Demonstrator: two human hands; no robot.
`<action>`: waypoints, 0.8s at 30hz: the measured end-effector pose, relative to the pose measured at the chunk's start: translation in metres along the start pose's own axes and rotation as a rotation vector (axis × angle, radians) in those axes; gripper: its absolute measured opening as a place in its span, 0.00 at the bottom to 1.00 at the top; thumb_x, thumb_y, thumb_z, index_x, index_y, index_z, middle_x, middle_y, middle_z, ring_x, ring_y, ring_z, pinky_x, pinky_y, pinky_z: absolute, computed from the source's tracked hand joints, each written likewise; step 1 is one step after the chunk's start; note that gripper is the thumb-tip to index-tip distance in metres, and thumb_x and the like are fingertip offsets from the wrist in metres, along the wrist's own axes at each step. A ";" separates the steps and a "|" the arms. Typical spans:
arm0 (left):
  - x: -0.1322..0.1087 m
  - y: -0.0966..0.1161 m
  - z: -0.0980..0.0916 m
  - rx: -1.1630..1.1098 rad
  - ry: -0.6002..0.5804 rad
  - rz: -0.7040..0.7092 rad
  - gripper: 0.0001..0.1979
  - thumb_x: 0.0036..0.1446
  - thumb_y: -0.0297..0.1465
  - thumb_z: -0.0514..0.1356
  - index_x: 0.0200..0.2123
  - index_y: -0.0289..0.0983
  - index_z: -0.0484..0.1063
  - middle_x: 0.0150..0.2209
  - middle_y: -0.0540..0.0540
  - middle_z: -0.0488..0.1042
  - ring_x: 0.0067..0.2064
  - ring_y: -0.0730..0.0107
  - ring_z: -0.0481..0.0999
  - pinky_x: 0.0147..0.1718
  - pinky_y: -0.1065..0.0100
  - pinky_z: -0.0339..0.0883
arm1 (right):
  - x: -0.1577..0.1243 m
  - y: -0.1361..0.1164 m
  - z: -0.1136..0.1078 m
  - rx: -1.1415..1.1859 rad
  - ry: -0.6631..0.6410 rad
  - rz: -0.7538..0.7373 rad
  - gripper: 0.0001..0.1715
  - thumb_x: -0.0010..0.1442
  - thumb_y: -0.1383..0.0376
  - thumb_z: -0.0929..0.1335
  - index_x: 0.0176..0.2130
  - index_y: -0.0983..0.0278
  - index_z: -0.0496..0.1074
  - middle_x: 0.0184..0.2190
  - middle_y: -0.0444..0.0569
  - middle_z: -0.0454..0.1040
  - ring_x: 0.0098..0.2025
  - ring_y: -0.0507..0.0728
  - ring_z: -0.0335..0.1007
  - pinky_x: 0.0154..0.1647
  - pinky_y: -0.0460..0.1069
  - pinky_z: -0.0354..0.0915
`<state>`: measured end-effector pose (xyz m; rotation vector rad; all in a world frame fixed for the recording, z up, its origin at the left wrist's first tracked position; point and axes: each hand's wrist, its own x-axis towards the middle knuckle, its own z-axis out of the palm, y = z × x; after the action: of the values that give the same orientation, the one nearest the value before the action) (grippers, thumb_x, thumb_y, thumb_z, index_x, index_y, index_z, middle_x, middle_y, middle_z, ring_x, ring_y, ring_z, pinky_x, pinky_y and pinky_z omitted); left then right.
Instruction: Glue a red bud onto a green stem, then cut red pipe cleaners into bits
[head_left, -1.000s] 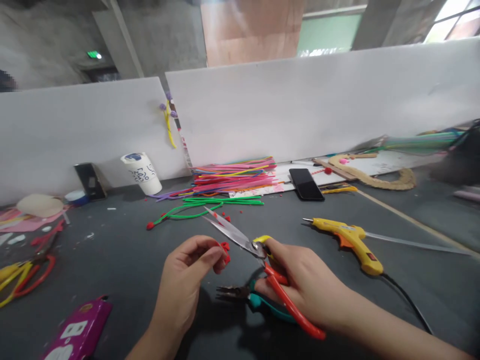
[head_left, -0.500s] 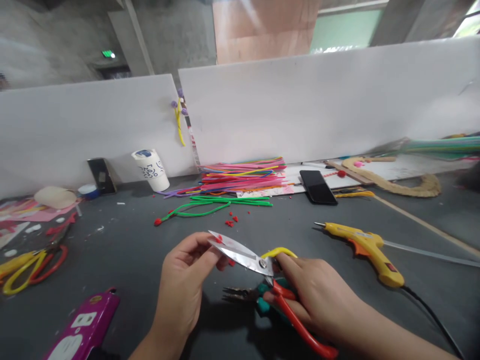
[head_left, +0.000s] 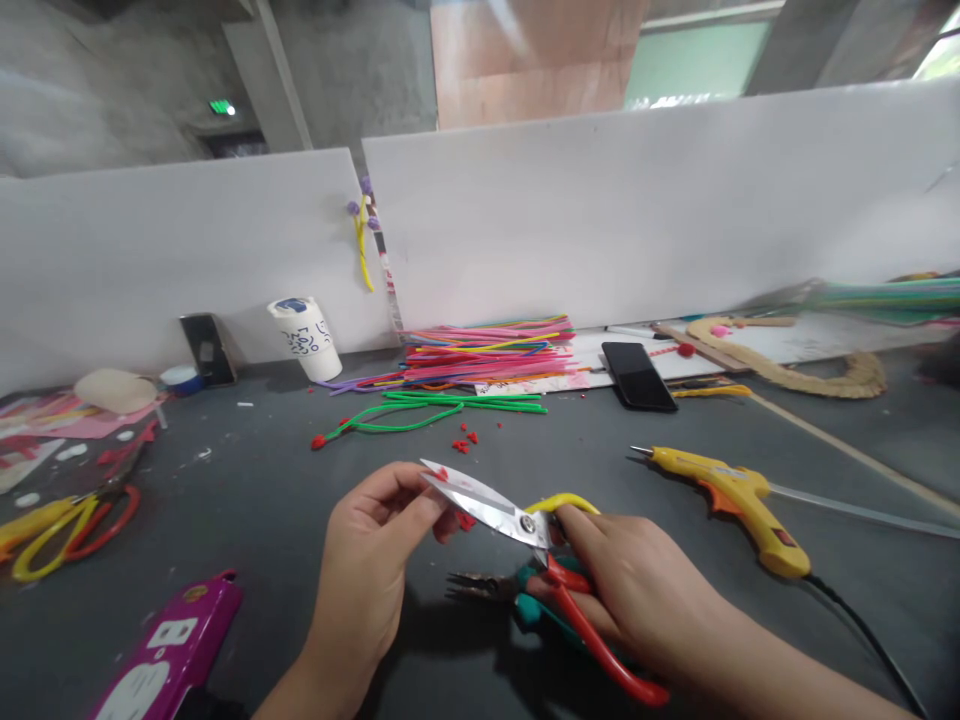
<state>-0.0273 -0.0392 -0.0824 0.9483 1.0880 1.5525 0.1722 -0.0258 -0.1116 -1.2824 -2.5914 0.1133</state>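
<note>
My right hand (head_left: 630, 570) grips a pair of scissors (head_left: 480, 500) with one yellow and one red handle. The scissors' blades point up and left and lie almost together. At their tip, my left hand (head_left: 382, 550) is closed in a pinch on a small red piece (head_left: 466, 521), mostly hidden by fingers and blades; its kind is unclear. Beneath the scissors lie pliers (head_left: 484, 586) with teal grips, partly covered by my right hand. Several red scraps (head_left: 461, 446) rest beyond the blades, near green pipe cleaners (head_left: 465, 402), one bent with a red tip.
To the right lies a yellow hot glue gun (head_left: 720, 490) with a trailing cord. A black phone (head_left: 637, 376) and a bundle of pink pipe cleaners (head_left: 487, 350) sit at the back. Leftward are a purple case-like object (head_left: 176, 640), other scissors (head_left: 75, 535) and a white cup-like container (head_left: 306, 340).
The scissors' blades have come closer together, and the red handle has moved slightly inward and up. My left hand keeps its pinch near the tip.
</note>
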 end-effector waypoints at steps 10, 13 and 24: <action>0.000 0.002 0.003 -0.024 0.002 -0.020 0.02 0.43 0.25 0.63 0.22 0.34 0.72 0.19 0.52 0.72 0.21 0.78 0.68 0.21 0.77 0.62 | 0.000 -0.003 -0.002 0.004 -0.038 0.022 0.26 0.58 0.45 0.55 0.28 0.63 0.61 0.19 0.47 0.69 0.19 0.55 0.64 0.19 0.47 0.42; 0.000 0.003 0.003 -0.024 0.002 -0.019 0.02 0.43 0.24 0.63 0.22 0.34 0.72 0.19 0.52 0.72 0.21 0.78 0.68 0.21 0.77 0.62 | 0.001 -0.004 -0.003 0.010 -0.028 0.019 0.25 0.58 0.45 0.55 0.27 0.63 0.61 0.18 0.46 0.69 0.19 0.55 0.63 0.19 0.47 0.42; 0.003 0.002 -0.003 0.055 -0.041 0.016 0.01 0.45 0.26 0.62 0.25 0.35 0.73 0.22 0.51 0.74 0.24 0.77 0.70 0.23 0.76 0.63 | 0.003 0.000 -0.004 0.077 -0.053 0.094 0.19 0.56 0.50 0.60 0.26 0.63 0.61 0.17 0.43 0.64 0.18 0.52 0.58 0.18 0.46 0.43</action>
<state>-0.0310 -0.0368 -0.0811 1.0239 1.1011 1.5158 0.1713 -0.0233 -0.1068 -1.3910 -2.5430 0.2652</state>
